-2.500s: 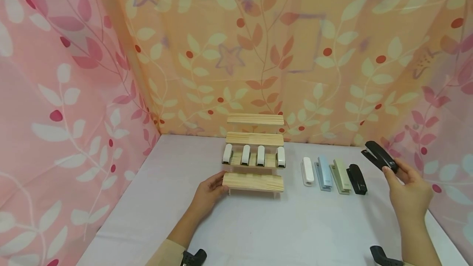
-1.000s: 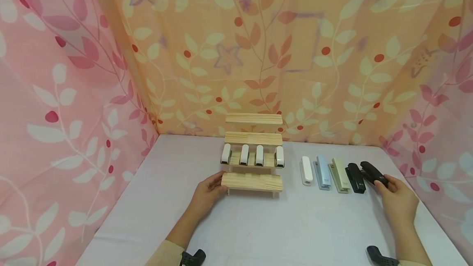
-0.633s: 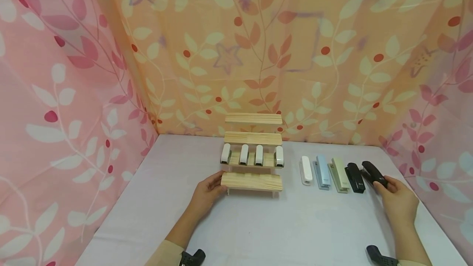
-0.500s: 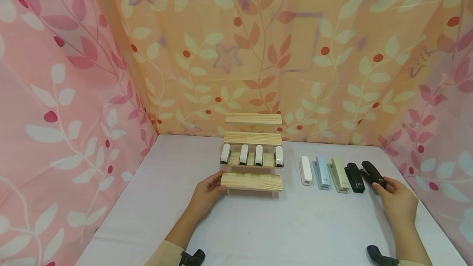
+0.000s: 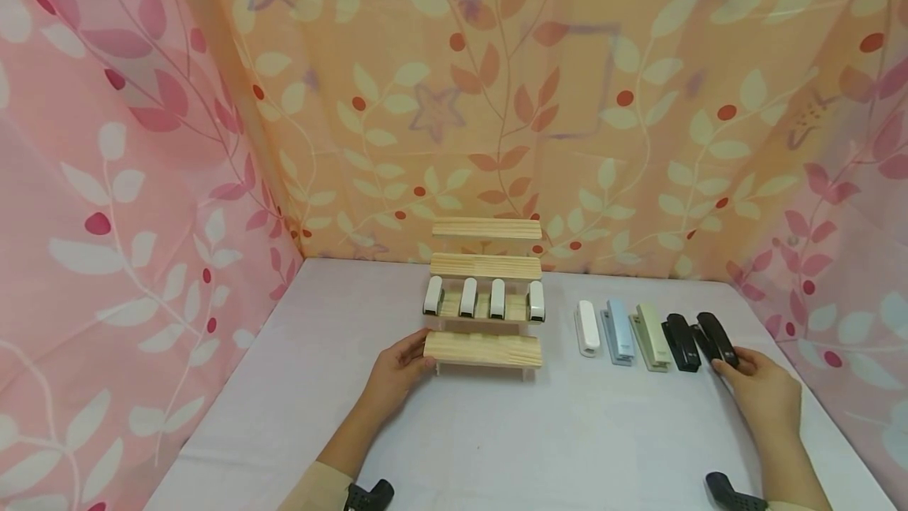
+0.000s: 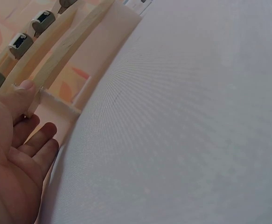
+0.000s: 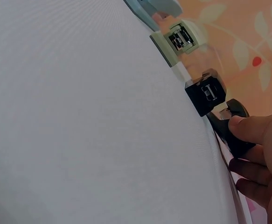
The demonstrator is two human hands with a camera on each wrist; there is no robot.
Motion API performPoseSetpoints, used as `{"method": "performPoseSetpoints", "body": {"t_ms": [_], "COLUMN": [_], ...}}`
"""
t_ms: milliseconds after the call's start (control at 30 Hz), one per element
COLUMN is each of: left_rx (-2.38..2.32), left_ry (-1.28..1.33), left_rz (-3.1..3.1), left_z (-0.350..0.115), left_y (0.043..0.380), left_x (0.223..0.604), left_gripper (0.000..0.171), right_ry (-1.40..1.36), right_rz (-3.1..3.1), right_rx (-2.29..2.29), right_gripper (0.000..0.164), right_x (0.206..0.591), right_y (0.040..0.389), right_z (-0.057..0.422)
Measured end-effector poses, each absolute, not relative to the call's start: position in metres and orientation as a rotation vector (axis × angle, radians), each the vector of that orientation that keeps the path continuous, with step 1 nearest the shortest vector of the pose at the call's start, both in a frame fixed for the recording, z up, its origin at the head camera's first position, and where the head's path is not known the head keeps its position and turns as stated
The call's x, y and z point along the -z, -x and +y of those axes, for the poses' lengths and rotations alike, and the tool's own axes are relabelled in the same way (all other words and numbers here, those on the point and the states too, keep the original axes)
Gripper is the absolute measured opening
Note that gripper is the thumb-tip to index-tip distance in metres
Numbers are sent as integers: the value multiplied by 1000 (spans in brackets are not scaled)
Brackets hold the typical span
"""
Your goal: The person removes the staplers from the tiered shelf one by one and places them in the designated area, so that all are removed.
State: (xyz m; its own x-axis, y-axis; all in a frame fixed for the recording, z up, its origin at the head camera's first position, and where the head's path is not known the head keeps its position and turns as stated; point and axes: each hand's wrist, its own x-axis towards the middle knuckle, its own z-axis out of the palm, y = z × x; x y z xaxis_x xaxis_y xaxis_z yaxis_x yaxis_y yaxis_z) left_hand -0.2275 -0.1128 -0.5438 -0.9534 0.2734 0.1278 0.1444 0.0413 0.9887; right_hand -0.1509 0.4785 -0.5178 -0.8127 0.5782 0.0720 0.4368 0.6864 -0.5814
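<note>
My left hand (image 5: pixel 397 375) pinches the left end of the lowest board of a small stepped wooden shelf (image 5: pixel 484 348). In the left wrist view its thumb lies on the board (image 6: pixel 61 51) and the other fingers are below. Several white staplers (image 5: pixel 469 297) stand in a row on the second tier. At the right, my right hand (image 5: pixel 766 393) grips the near end of a black stapler (image 5: pixel 718 337), between thumb and fingers. That stapler is at the table surface, beside a second black stapler (image 5: pixel 682 342), almost parallel to it. Whether they touch is unclear.
Left of the black staplers, a green stapler (image 5: pixel 651 337), a blue stapler (image 5: pixel 619 331) and a white stapler (image 5: pixel 587 328) lie in a row on the white-covered table (image 5: pixel 539 440). Patterned cloth (image 5: pixel 397 101) hangs behind and at both sides.
My right hand has brought the black stapler down and left from the air to the row's right end, then turned it closer to parallel with its neighbour. The left hand has stayed on the shelf.
</note>
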Motion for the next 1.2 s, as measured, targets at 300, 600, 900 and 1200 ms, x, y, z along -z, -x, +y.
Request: {"method": "performPoseSetpoints", "body": {"t_ms": [300, 600, 900, 1200], "left_rx": [-2051, -2046, -2035, -2044], "left_ry": [-456, -472, -464, -484], "left_rz": [2218, 2254, 2244, 2232], "left_z": [-113, -113, -113, -113], "left_y": [227, 227, 226, 227], "left_x": [544, 545, 545, 545], "left_gripper": [62, 62, 62, 63], "right_ry": [766, 752, 591, 614], "right_rz": [-2719, -2770, -2753, -2632], "right_rx": [-752, -732, -770, -867], "right_gripper": [73, 76, 78, 70], "right_x": [517, 519, 516, 489], "right_y": [149, 150, 143, 141], "right_z": [479, 483, 488, 469]}}
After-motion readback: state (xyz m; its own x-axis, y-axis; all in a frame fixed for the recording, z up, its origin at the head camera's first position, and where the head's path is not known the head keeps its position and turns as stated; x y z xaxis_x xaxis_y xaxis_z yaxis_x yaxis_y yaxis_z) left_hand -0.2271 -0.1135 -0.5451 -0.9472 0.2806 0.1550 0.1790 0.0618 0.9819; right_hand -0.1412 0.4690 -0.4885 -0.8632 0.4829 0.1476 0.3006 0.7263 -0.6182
